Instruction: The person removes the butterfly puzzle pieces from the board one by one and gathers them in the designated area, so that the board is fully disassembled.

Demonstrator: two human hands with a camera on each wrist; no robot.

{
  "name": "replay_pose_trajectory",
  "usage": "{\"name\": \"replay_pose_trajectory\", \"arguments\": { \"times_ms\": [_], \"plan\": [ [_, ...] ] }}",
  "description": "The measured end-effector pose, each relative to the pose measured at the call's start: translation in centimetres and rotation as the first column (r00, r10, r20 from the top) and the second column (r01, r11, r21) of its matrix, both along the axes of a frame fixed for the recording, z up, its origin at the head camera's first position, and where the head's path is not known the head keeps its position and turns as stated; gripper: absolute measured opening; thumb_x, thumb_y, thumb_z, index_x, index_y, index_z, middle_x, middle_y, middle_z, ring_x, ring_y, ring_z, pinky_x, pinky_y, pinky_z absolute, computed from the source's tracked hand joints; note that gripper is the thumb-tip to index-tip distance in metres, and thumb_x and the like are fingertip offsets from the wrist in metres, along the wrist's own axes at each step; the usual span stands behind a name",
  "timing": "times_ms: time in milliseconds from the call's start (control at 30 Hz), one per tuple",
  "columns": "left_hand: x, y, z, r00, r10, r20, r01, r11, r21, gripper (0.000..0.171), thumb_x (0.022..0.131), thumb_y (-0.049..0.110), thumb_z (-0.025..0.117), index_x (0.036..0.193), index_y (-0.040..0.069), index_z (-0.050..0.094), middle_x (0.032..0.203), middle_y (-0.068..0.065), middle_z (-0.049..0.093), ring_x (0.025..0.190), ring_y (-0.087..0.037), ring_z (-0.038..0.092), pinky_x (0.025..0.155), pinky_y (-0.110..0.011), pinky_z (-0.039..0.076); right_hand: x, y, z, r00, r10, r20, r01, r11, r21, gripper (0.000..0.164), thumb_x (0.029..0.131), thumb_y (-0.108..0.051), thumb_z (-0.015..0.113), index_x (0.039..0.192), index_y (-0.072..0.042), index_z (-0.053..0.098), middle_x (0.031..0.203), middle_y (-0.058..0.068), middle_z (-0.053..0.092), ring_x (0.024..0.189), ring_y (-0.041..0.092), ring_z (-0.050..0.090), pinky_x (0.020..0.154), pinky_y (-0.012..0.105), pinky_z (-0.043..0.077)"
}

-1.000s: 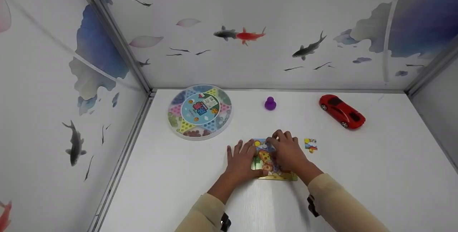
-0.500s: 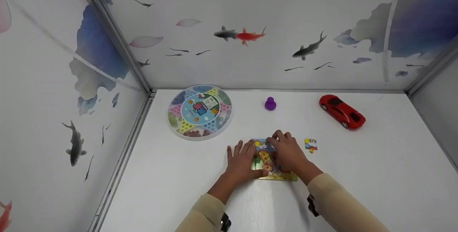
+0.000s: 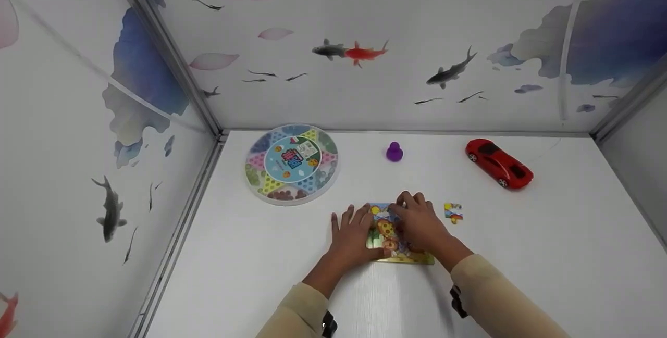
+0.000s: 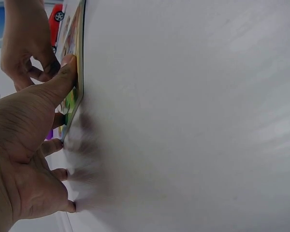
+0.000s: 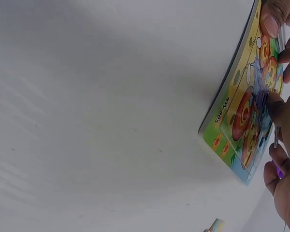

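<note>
A small cartoon jigsaw puzzle (image 3: 406,260) lies on the white table between both hands, its printed butterfly and "KW-805" showing in the right wrist view. My left hand (image 3: 350,241) rests at its left side with fingers spread, and the thumb lies on the near edge. Over the puzzle's right half, my right hand (image 3: 423,226) has its thumb and fingers bent down. In the right wrist view those fingers pinch a thin puzzle piece (image 5: 276,137), seen edge-on and mostly hidden. A loose puzzle piece (image 3: 453,212) lies on the table to the right.
A round Chinese checkers board (image 3: 292,163) lies at the back left. Behind the puzzle stands a purple knob-shaped object (image 3: 394,152). At the back right sits a red toy car (image 3: 498,163). Printed walls (image 3: 365,93) enclose the table's back and sides.
</note>
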State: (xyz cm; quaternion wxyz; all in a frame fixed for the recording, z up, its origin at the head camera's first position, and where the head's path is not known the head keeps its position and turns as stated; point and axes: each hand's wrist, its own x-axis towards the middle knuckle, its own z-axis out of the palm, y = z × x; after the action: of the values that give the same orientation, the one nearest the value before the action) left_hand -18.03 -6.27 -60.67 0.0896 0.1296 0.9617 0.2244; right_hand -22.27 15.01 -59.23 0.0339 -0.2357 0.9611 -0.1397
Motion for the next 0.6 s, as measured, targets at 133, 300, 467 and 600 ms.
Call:
{"name": "replay_pose_trajectory", "arguments": {
  "times_ms": [133,300,467,600],
  "plan": [
    [0.0,0.1,0.0,1.000,-0.003,0.002,0.003,1.000,0.003,0.083,0.089,0.066,0.085,0.151,0.018,0.056,0.181,-0.003,0.036,0.170,-0.041,0.026,0.133,-0.079,0.016,-0.1,0.6,0.1,0.999,-0.030,-0.036,0.031,0.999,0.025,0.043,0.102,-0.016,0.080,0.143,-0.018,0.071,0.139,0.010,0.059,0.130,0.039,0.052,0.109,0.069,0.048],
    [-0.1,0.2,0.0,1.000,-0.002,-0.007,0.002,1.000,-0.008,0.087,0.089,0.066,0.085,0.154,0.018,0.054,0.180,-0.003,0.036,0.169,-0.041,0.027,0.133,-0.078,0.018,-0.3,1.7,0.5,0.996,-0.050,-0.080,0.053,0.998,0.037,0.047,0.098,-0.015,0.084,0.143,-0.019,0.072,0.138,0.009,0.061,0.135,0.042,0.052,0.116,0.077,0.043],
    [0.0,0.1,0.2,1.000,-0.001,-0.009,0.001,1.000,0.012,0.075,0.089,0.064,0.086,0.141,0.017,0.060,0.180,-0.004,0.036,0.168,-0.042,0.028,0.132,-0.079,0.017,-0.4,3.3,0.7,0.991,-0.048,-0.126,0.055,0.997,0.046,0.045,0.097,-0.016,0.086,0.140,-0.020,0.074,0.137,0.008,0.063,0.138,0.043,0.052,0.119,0.085,0.033],
    [0.1,0.1,0.3,1.000,0.001,-0.010,-0.001,1.000,0.030,0.065,0.088,0.062,0.087,0.127,0.017,0.061,0.180,-0.006,0.037,0.168,-0.043,0.028,0.132,-0.080,0.017,-0.6,4.7,0.9,0.987,-0.041,-0.155,0.052,0.996,0.069,0.044,0.095,-0.018,0.089,0.137,-0.021,0.077,0.137,0.008,0.065,0.139,0.045,0.053,0.120,0.092,0.022]
  ]
}}
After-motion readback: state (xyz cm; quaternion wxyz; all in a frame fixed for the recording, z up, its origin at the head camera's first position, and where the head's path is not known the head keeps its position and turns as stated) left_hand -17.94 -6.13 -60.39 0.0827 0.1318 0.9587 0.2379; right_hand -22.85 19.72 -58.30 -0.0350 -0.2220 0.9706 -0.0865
